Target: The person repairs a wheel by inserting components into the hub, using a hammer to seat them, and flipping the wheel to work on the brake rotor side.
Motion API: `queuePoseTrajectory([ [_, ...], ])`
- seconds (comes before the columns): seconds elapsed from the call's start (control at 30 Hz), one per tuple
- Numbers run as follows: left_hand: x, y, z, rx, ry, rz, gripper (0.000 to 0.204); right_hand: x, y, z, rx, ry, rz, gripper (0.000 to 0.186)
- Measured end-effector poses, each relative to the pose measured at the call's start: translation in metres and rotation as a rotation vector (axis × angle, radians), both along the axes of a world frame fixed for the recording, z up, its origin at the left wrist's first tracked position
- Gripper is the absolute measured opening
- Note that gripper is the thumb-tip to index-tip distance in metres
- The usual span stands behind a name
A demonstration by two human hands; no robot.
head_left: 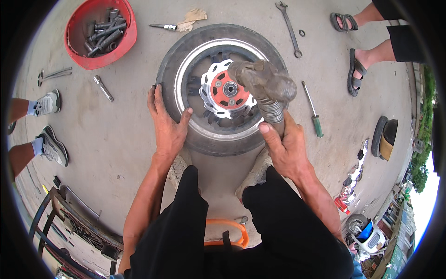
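A wheel with a black tyre (213, 148) lies flat on the ground in front of my feet. At its middle sits a silver, wavy-edged brake disc (210, 79) with a red centre (218, 95) and a round hub hole. My left hand (168, 128) rests on the tyre's near left side, fingers stretched out and thumb apart. My right hand (289, 146) is closed around the handle of a worn hammer (267, 86), its neck wound with wire. The hammer's head is raised above the wheel, hiding the disc's right part.
Sockets fill an upturned red hard hat (76, 51) at far left. A socket extension (103, 88), a combination wrench (290, 30), a metal ring (302, 33) and a green-handled screwdriver (314, 111) lie around. Sandalled feet (360, 65) and trainers (53, 144) of other people stand at both sides.
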State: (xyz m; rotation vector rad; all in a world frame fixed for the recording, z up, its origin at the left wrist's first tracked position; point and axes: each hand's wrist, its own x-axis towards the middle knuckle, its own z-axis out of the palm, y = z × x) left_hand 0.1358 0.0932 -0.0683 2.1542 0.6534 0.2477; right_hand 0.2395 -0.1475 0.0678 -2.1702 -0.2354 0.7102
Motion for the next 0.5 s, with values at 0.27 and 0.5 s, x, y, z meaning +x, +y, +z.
queuePoseTrajectory([
  [0.27, 0.005, 0.001, 0.002, 0.004, 0.006, -0.003, 0.098, 0.016, 0.004, -0.018, -0.146, 0.077, 0.057, 0.046],
  [0.5, 0.002, 0.000, 0.003, 0.006, 0.017, -0.002, 0.099, 0.000, -0.005, -0.017, -0.087, -0.030, 0.075, 0.054],
])
